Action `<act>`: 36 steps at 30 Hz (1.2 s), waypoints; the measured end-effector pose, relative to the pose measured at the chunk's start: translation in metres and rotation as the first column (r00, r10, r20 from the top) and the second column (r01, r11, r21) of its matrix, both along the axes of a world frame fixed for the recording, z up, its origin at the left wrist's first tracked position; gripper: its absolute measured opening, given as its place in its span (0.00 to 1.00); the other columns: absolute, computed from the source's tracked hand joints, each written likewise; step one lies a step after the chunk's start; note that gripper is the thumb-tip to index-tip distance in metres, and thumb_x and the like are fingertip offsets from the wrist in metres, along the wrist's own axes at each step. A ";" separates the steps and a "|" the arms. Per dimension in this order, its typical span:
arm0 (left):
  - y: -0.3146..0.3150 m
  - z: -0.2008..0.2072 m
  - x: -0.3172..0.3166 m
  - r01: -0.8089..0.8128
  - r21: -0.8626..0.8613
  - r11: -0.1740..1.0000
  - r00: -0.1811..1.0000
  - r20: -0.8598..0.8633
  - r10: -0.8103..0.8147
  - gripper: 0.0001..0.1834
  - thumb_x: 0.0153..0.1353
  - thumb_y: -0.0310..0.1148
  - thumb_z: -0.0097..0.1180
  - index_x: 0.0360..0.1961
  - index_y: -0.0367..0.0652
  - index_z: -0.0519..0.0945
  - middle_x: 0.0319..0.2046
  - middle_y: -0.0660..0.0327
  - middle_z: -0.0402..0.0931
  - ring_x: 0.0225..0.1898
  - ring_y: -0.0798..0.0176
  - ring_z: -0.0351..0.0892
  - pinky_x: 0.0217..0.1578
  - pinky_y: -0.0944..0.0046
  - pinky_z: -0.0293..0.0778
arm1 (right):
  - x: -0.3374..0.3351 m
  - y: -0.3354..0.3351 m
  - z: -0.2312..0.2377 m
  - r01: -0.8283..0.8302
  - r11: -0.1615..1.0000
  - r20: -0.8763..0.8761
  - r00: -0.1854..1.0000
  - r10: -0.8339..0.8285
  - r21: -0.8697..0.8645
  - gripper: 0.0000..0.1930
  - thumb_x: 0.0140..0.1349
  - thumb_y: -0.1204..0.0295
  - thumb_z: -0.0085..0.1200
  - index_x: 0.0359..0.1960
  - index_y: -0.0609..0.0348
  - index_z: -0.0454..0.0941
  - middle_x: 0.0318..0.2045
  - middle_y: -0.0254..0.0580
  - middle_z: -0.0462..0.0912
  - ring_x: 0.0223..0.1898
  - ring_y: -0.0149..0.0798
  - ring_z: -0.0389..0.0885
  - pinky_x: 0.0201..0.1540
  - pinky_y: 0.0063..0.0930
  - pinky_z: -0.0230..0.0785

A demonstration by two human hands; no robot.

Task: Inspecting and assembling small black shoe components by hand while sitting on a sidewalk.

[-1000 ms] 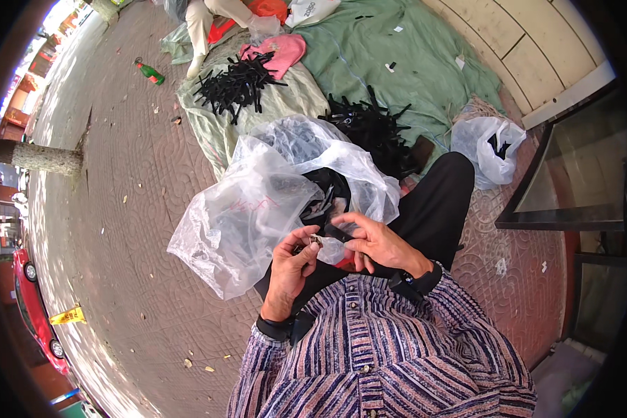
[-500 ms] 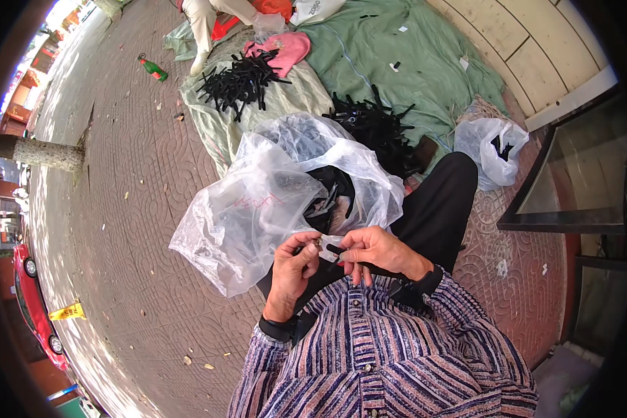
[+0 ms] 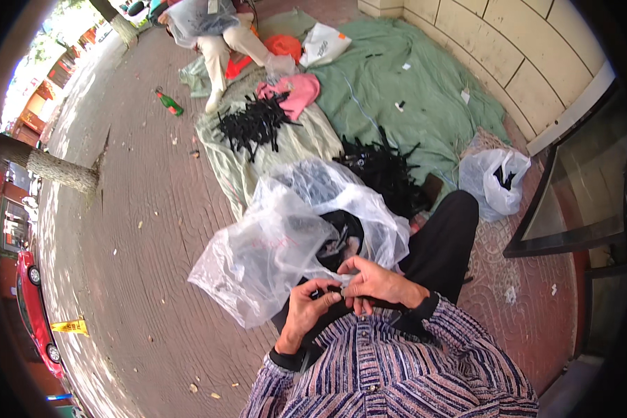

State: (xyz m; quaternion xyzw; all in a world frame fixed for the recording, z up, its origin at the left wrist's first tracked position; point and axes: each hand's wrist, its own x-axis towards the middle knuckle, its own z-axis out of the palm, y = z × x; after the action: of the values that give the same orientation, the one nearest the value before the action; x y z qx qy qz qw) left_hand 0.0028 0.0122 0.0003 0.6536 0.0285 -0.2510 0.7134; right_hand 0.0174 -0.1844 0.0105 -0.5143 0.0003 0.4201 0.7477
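In front of my lap, my left hand [image 3: 306, 310] and my right hand [image 3: 382, 284] meet fingertip to fingertip. Both pinch a small black strip [image 3: 335, 289], mostly covered by the fingers. Just beyond them a large clear plastic bag [image 3: 247, 268] lies over my legs, its mouth showing black material [image 3: 343, 226] inside. Past the bag, one heap of black strips [image 3: 383, 171] rests on the green sheet [image 3: 376, 83]. A second heap of black strips [image 3: 254, 127] lies farther left on a pale cloth [image 3: 219, 164].
A white plastic bag [image 3: 475, 184] holding black pieces stands at right, near a dark-framed glass panel [image 3: 571, 184]. A person in pale trousers [image 3: 216, 63] sits at the far side, by a pink cloth [image 3: 301, 92]. A green bottle [image 3: 168, 103] is on the paving.
My hands have come together, closing the gap between them around the black strip. The view has tilted up, so the seated person shows more and the scene sits lower.
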 end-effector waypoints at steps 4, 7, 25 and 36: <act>0.008 0.007 -0.001 0.033 0.025 0.999 0.999 -0.035 -0.032 0.10 0.50 0.25 0.60 0.36 0.40 0.79 0.21 0.72 0.69 0.20 0.79 0.64 0.21 0.78 0.60 | -0.008 -0.010 0.000 -0.110 0.982 0.104 0.987 0.126 -0.151 0.08 0.62 0.71 0.47 0.35 0.64 0.72 0.22 0.32 0.74 0.15 0.19 0.67 0.18 0.12 0.60; 0.007 0.009 -0.005 0.043 0.153 0.987 0.993 0.103 -0.060 0.11 0.49 0.25 0.62 0.35 0.37 0.79 0.22 0.71 0.72 0.25 0.78 0.66 0.27 0.77 0.63 | -0.013 -0.004 -0.002 -0.028 0.987 0.256 0.964 0.069 -0.161 0.07 0.61 0.71 0.47 0.33 0.63 0.72 0.21 0.29 0.73 0.19 0.20 0.67 0.22 0.15 0.60; -0.010 0.012 -0.007 -0.241 -0.082 0.967 0.971 -0.027 0.239 0.09 0.48 0.21 0.61 0.33 0.36 0.76 0.18 0.68 0.70 0.14 0.79 0.61 0.13 0.78 0.53 | -0.011 0.007 0.010 0.263 0.850 0.613 0.786 0.086 -0.456 0.08 0.58 0.72 0.47 0.27 0.66 0.70 0.16 0.41 0.70 0.20 0.30 0.69 0.23 0.26 0.61; -0.008 -0.003 -0.026 -0.236 -0.329 0.915 0.952 -0.266 0.150 0.09 0.50 0.19 0.59 0.34 0.36 0.76 0.18 0.65 0.72 0.12 0.79 0.59 0.13 0.77 0.53 | -0.021 0.007 0.012 0.027 0.958 0.329 0.942 0.072 -0.287 0.10 0.59 0.69 0.45 0.26 0.64 0.69 0.16 0.33 0.67 0.21 0.24 0.64 0.23 0.23 0.57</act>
State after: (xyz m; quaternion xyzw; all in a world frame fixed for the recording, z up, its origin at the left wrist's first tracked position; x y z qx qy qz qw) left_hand -0.0233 0.0047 -0.0027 0.4729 0.1315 -0.2556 0.8329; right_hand -0.0032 -0.1773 0.0224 -0.6813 -0.0723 0.3304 0.6491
